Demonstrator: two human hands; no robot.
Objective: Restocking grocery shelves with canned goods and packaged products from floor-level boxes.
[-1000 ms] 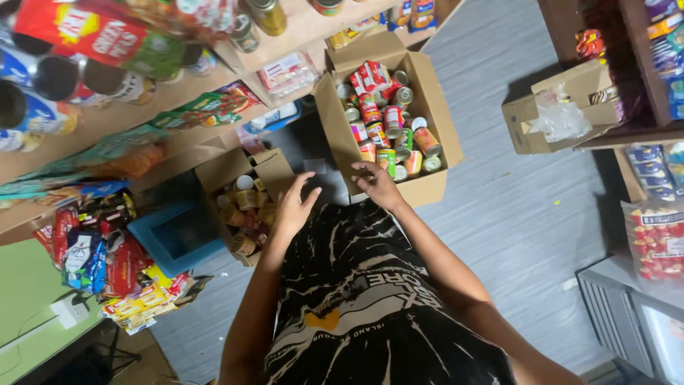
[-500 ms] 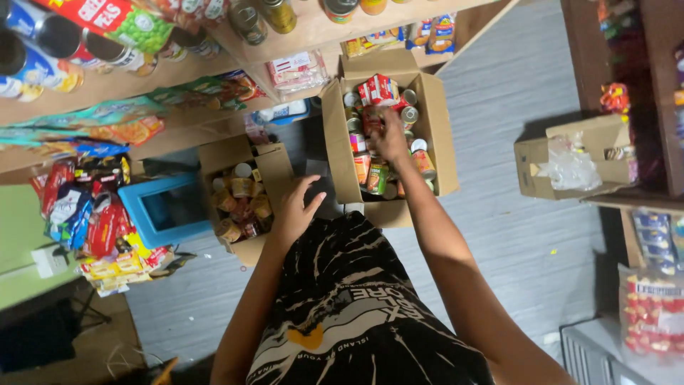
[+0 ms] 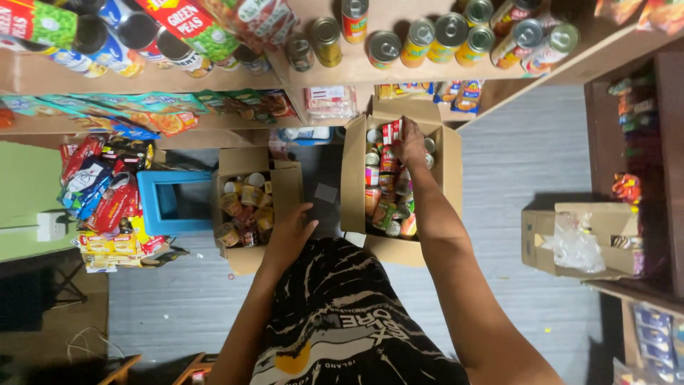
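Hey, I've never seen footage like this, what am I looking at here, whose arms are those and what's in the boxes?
This is one picture from a camera worn on a person's head, looking straight down, so the arms are the wearer's own. No machine is involved. The right hand reaches into the larger cardboard box on the floor, which is packed with cans and small packets; its fingers seem closed around a red and white packet, though the grip is partly hidden. The left hand rests open at the edge of a smaller cardboard box holding more cans. A blue plastic stool stands beside that. Wooden shelves above carry rows of cans.
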